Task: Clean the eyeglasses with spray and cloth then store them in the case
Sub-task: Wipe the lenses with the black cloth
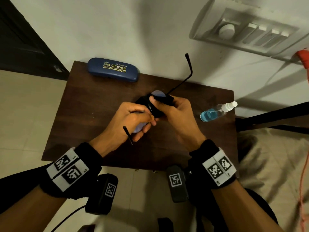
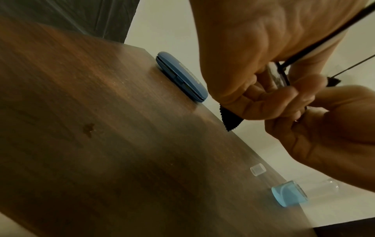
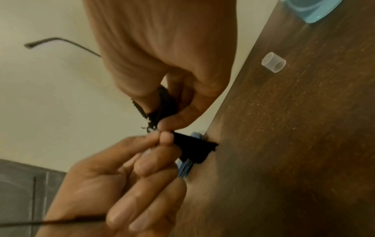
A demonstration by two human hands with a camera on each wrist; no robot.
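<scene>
Left hand (image 1: pixel 132 121) grips the glasses (image 1: pixel 182 81) by one lens end, fingers curled round the frame. Just beside it, the right hand (image 1: pixel 173 113) pinches the black cloth (image 1: pixel 157 106) over the other lens. Case (image 1: pixel 113 69) lies closed beyond the hands; spray (image 1: pixel 215 112) lies right of them on the bench (image 1: pixel 87 114). Hard rubbing could bend the thin outstretched temple, or the frame could slip and drop.

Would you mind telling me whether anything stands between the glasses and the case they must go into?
Nothing lies on the table between the glasses, held by both hands, and the case at the far left edge. The case itself is closed, so its lid bars the way until opened.
</scene>
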